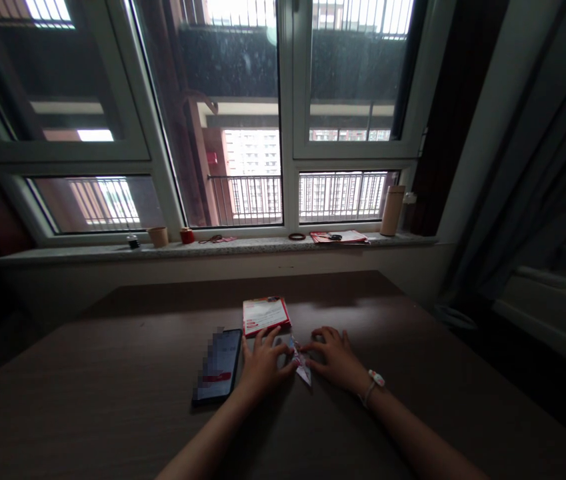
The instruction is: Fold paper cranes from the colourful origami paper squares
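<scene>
A small folded paper (303, 371), pale with coloured print and drawn to a sharp point towards me, lies on the table between my hands. My left hand (265, 363) closes its thumb and index finger on the paper's left side, the other fingers resting forward near a paper stack. From the right, my right hand (335, 360) pinches the paper's edge with thumb and index finger, its other fingers bent above the table. A bracelet (375, 380) circles my right wrist. Just left of my left hand lies a phone (220, 367) with its screen lit.
A stack of red-edged printed sheets (265, 315) lies beyond my left hand on the brown table (113, 353). Along the windowsill (263, 245) stand a paper cup (158, 237), a red spool (187, 235), a bottle (392, 211) and papers with scissors (333, 237).
</scene>
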Demonstrator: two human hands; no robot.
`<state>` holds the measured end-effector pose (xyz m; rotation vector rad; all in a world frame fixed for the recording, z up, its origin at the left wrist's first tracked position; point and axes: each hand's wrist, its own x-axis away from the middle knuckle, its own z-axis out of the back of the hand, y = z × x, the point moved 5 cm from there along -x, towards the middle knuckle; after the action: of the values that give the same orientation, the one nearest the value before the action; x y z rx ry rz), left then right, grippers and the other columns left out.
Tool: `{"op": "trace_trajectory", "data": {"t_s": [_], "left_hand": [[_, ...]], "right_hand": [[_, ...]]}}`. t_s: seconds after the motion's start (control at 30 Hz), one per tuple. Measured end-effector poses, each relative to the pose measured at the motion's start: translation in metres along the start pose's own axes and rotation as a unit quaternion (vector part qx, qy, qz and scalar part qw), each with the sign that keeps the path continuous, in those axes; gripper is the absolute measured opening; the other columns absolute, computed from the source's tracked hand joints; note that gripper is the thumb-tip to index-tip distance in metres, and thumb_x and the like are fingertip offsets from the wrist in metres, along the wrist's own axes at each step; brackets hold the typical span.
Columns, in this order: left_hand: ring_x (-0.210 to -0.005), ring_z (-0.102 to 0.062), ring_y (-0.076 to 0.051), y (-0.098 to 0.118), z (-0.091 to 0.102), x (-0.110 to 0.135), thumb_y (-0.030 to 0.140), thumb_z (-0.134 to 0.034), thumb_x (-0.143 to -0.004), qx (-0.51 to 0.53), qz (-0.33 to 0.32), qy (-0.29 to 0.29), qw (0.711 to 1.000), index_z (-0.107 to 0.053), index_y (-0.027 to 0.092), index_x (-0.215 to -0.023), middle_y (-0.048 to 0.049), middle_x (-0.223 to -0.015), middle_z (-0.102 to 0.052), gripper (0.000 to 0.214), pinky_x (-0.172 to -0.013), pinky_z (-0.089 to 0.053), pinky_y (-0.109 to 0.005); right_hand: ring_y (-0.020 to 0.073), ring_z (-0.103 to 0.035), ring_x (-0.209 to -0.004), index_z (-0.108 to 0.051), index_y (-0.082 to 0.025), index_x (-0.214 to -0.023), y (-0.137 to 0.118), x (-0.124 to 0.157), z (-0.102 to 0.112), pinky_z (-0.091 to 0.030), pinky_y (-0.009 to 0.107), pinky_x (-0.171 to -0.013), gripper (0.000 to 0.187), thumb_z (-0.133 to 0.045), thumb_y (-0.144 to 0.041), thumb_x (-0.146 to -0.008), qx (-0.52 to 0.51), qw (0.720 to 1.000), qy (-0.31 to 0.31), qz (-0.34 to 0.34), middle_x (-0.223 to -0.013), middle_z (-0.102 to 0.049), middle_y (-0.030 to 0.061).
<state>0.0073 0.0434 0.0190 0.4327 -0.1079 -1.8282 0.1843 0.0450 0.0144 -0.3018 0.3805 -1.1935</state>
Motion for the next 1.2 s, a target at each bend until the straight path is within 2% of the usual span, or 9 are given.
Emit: {"op": "trace_trajectory", "data": {"t_s": [0.33,0.6,0.77,1.2], "left_hand": [[-0.14,-0.026,-0.036,0.0,-0.002,0.006,0.054,-0.068,-0.074,-0.001,0.0,-0.022,1.0,-0.069,0.037,-0.105,-0.0075,-0.149,-0.041,0.036,-0.106,0.002,-0.073],[-0.138,-0.03,-0.034,0.005,-0.001,0.007,0.047,-0.067,-0.078,0.0,-0.011,-0.016,1.0,-0.061,0.044,-0.119,-0.007,-0.145,-0.044,0.042,-0.108,0.001,-0.071],[-0.137,-0.031,-0.033,0.005,-0.003,0.005,0.043,-0.065,-0.081,0.006,-0.003,-0.01,1.0,-0.07,0.041,-0.106,-0.005,-0.144,-0.047,0.026,-0.109,-0.001,-0.07],[-0.139,-0.029,-0.035,0.0,-0.008,0.002,0.048,-0.065,-0.079,0.024,0.011,-0.025,0.999,-0.07,0.042,-0.105,-0.0043,-0.144,-0.047,0.027,-0.107,0.002,-0.073]], "right_hand": [[0.0285,-0.033,-0.133,-0.062,-0.046,-0.116,0.002,0.003,-0.001,-0.008,0.061,-0.111,0.034,-0.06,-0.051,-0.082,-0.012,1.0,-0.009,0.005,-0.135,-0.048,0.0023],[0.0238,-0.043,-0.125,-0.068,-0.042,-0.106,0.011,0.0,-0.003,-0.011,0.056,-0.113,0.022,-0.057,-0.042,-0.087,-0.043,0.998,0.045,0.015,-0.123,-0.056,0.0019],[0.0235,-0.046,-0.121,-0.069,-0.039,-0.105,0.01,-0.001,-0.004,-0.011,0.057,-0.113,0.021,-0.058,-0.038,-0.087,-0.035,0.997,0.066,0.015,-0.119,-0.058,0.0025],[0.0267,-0.043,-0.124,-0.066,-0.037,-0.109,0.005,0.001,-0.001,-0.011,0.058,-0.112,0.033,-0.066,-0.046,-0.077,-0.031,0.999,0.04,0.011,-0.123,-0.054,0.0039]]}}
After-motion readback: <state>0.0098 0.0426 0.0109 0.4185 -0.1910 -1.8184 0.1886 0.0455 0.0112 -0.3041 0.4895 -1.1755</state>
